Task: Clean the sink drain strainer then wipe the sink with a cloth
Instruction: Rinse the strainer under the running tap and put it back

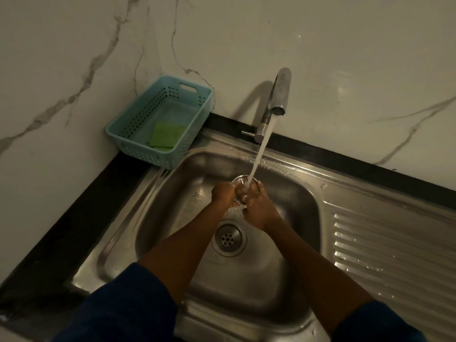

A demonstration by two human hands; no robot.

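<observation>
Head view: dark blue sleeves (118,304) frame two bare forearms reaching over a stainless steel sink (296,193), past its drain (229,237). The left hand (223,193) and right hand (259,208) curl their fingers round the metal drain strainer (240,183), held between them above the basin under water (259,154) running from the faucet (277,97). Beyond, a green cloth (167,137) lies in a teal basket (138,146) set in the corner of the marble wall (345,58).
</observation>
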